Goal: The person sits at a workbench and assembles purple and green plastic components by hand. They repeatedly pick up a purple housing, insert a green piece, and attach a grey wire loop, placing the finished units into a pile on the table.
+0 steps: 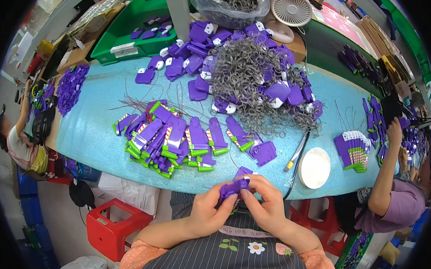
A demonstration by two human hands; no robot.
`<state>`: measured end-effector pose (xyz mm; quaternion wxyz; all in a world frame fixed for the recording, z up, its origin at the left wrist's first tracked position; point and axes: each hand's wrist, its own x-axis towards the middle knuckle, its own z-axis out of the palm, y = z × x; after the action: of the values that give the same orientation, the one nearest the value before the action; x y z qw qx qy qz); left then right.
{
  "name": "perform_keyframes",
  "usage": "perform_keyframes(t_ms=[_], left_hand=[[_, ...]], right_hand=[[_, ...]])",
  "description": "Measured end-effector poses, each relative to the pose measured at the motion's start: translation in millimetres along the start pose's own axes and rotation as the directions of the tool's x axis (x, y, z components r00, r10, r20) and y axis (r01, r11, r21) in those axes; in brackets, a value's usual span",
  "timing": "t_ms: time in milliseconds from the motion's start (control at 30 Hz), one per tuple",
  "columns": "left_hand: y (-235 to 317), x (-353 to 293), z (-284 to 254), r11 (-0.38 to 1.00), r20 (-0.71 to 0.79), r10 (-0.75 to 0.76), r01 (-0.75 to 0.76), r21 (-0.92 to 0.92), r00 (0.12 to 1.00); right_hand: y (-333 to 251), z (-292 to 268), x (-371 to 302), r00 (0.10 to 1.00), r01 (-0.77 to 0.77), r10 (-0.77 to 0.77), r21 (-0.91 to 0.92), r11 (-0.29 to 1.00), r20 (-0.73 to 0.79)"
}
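Observation:
Close to the table's front edge, my left hand (207, 207) and my right hand (265, 200) are both closed on a small purple plastic part (233, 188), one hand at each side of it. Part of it is hidden by my fingers. Just beyond lies a loose purple plastic shell (264, 152). To the left of it spreads a pile of purple pieces with green ends and striped stickers (163, 136), thin wires trailing from some. Farther back, a heap of grey metal springs (257, 69) covers purple parts with white corners (192, 64).
A white round dish (314, 168) and a soldering-iron-like pen (294, 158) lie to the right, near a fanned stack of finished-looking pieces (353, 150). A green bin (133, 37) stands back left, a fan (291, 9) at the back. Red stools (109, 228) and co-workers (398, 200) flank the table.

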<state>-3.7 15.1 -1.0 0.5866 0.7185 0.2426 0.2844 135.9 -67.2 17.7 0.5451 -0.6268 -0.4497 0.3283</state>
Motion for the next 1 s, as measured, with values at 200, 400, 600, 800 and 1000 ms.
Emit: perform_keyframes(t_ms=[200, 400, 600, 800, 1000], left_hand=[[7, -5, 13, 0.820, 0.107, -0.156, 0.189, -0.541, 0.982], [4, -8, 10, 0.752, 0.191, -0.201, 0.276, -0.599, 0.961], [7, -1, -7, 0.623, 0.299, -0.329, 0.444, -0.644, 0.896], [4, 1, -7, 0.586, 0.343, -0.333, 0.478, -0.654, 0.878], [-1, 1, -11, 0.634, 0.298, -0.361, 0.467, -0.617, 0.883]], right_hand=[[11, 14, -13, 0.969, -0.232, 0.247, 0.482, 0.845, 0.033], [7, -4, -9, 0.908, -0.419, 0.332, 0.552, 0.721, 0.255], [22, -94, 57, 0.966, 0.151, -0.257, -0.890, 0.430, 0.040], [61, -102, 86, 0.985, 0.169, -0.054, -0.970, 0.175, 0.162], [28, -105, 67, 0.974, 0.211, 0.019, -0.937, 0.279, 0.225]])
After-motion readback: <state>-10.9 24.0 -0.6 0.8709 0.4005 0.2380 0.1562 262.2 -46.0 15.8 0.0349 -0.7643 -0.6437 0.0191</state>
